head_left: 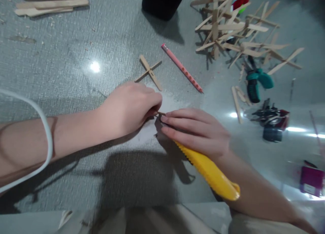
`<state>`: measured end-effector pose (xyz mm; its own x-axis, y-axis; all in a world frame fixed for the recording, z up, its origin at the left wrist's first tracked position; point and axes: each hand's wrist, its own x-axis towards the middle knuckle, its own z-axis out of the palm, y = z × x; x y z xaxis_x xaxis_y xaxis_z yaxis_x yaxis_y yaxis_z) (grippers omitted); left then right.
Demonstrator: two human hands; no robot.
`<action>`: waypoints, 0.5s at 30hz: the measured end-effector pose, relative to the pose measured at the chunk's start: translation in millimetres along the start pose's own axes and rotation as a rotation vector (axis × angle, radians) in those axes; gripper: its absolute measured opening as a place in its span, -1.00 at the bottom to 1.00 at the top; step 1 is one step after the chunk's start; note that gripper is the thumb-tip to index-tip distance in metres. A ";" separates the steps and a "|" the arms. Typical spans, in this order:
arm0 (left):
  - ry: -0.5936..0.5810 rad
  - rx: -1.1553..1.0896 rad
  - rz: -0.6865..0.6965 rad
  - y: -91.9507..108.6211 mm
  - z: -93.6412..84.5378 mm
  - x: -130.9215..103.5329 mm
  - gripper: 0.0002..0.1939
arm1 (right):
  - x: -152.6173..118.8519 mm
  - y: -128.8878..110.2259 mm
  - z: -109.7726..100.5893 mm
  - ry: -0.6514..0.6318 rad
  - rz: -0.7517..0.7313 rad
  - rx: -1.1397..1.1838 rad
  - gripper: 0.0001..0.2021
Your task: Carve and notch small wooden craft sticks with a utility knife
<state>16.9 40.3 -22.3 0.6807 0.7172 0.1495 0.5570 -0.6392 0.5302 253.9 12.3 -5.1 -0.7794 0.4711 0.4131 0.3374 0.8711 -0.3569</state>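
Yellow, glossy plastic forms the long, rounded handle (214, 176), ridged along one edge; its front end is hidden by the right hand (198, 130). That hand lies over it, fingers nearly straight and close together, grasping the handle beneath the palm. Its fingertips reach a thin wooden piece (161, 113), which is partly covered. The left hand (134, 107) is curled nearly closed, palm down, pinching the other end of this piece between thumb and fingers, so the wood lies between the two hands, right at their fingertips.

Beyond the left hand, two flat, pale sticks form a wooden cross (150, 71) on the grey, finely textured bench (63, 71), with a slim pink pencil (183, 68) just beside it. Farther off stand a smooth black container (164, 3) and a tangled pile of crossed sticks (215, 27).
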 end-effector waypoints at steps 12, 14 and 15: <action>0.326 0.021 0.398 14.6 -21.6 -25.1 -0.78 | 17.4 -8.8 -17.3 -0.201 -0.313 0.012 -0.72; 0.325 -0.029 0.417 18.4 -23.6 -30.7 -0.85 | 31.9 -3.7 -20.5 -0.583 -0.007 0.500 -0.72; 0.313 -0.034 0.419 19.9 -24.9 -33.4 -0.85 | 38.2 -1.7 -21.9 -0.651 0.057 0.552 -0.76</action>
<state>-6.6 10.5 4.0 0.6640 0.4538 0.5942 0.2484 -0.8835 0.3972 235.2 31.9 29.6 -0.9739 0.1919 -0.1211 0.2117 0.5762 -0.7894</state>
